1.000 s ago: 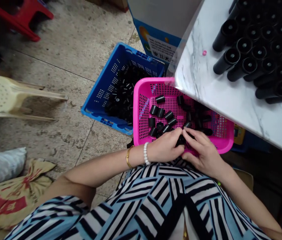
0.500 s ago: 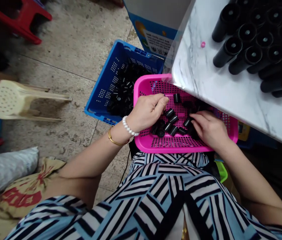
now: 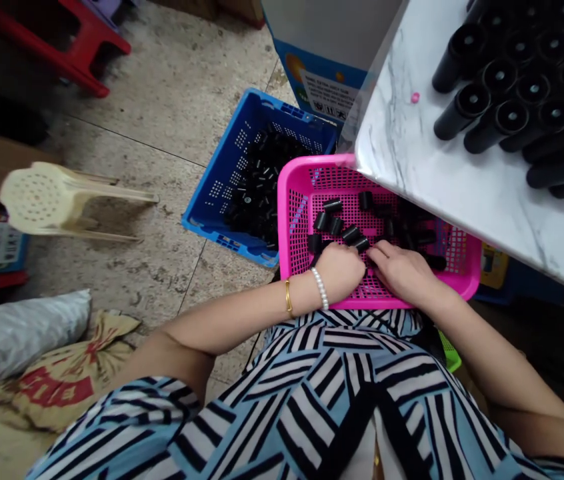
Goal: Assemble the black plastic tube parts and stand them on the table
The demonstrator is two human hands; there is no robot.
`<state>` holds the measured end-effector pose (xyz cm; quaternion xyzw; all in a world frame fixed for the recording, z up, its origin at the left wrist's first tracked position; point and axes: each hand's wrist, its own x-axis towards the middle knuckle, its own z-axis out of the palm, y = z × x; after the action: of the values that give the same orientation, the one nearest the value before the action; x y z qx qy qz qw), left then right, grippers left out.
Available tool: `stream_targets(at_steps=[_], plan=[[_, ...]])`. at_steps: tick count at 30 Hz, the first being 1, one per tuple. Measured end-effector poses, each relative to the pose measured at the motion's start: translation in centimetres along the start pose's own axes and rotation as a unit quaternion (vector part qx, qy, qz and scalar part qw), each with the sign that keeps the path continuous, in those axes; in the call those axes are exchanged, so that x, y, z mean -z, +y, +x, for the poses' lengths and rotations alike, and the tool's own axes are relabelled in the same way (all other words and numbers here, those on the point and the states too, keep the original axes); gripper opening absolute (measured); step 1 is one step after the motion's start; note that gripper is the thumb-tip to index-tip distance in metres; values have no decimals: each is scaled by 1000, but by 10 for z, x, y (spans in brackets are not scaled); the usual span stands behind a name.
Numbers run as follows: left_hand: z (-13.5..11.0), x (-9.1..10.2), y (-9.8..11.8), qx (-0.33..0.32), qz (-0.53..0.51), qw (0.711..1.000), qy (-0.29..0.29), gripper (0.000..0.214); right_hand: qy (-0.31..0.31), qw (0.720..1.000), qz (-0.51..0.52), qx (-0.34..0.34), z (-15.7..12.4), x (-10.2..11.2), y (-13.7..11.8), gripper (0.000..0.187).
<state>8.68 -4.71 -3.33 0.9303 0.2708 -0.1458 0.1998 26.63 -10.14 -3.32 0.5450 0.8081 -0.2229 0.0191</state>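
Observation:
Several short black cylinders that look like caps [image 3: 351,233] lie loose in a pink plastic basket [image 3: 289,200] at my lap. My left hand [image 3: 343,270] is in the near part of the basket, fingers curled under, and whatever it grips is hidden. Close beside it, my right hand [image 3: 399,272] has its fingers bent down among the black pieces, fingertips almost meeting the left hand. What those fingers hold cannot be made out. More black pieces, some longer, lie past my right hand, partly under the table edge.
A marble-patterned table [image 3: 397,147] overhangs the basket and carries rows of upright black tubes [image 3: 472,107] and a small pink bit [image 3: 415,98]. Beyond the basket, a blue crate [image 3: 212,180] on the floor holds many black pieces. A cream stool [image 3: 37,197] lies on its side at left.
My left hand has moved down and right, from the basket's far left to its near middle beside my right hand. The right hand shifted slightly nearer and left. Several caps at left are now uncovered.

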Motion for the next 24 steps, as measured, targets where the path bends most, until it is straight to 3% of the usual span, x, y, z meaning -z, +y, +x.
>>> stream_targets(at_steps=[2, 5, 7, 9, 11, 13, 19, 22, 24], plan=[[3, 1, -2, -12, 1, 1000, 9, 21, 98, 985, 134, -39, -11, 4, 4, 35], [-1, 12, -8, -51, -57, 996, 45, 27, 220, 902, 354, -115, -28, 12, 7, 39], [-7, 21, -10, -59, -144, 985, 76, 36, 221, 844, 467, -147, -39, 20, 6, 39], [-13, 28, -10, -48, -235, 965, 107, 39, 199, 813, 525, -152, -49, 27, 4, 42], [-18, 30, -9, -50, -299, 943, 140, 38, 204, 826, 504, -148, -56, 33, -1, 43], [-20, 30, -7, -72, -326, 928, 168, 36, 236, 859, 434, -136, -61, 37, -5, 44], [-24, 30, 0, -104, -309, 925, 196, 34, 287, 909, 298, -54, -64, 40, -18, 55], [-25, 35, 1, -109, -333, 918, 185, 34, 295, 908, 289, -63, -66, 44, -21, 52], [-25, 37, 1, -108, -355, 909, 190, 36, 321, 874, 346, -113, -69, 46, -20, 39]])
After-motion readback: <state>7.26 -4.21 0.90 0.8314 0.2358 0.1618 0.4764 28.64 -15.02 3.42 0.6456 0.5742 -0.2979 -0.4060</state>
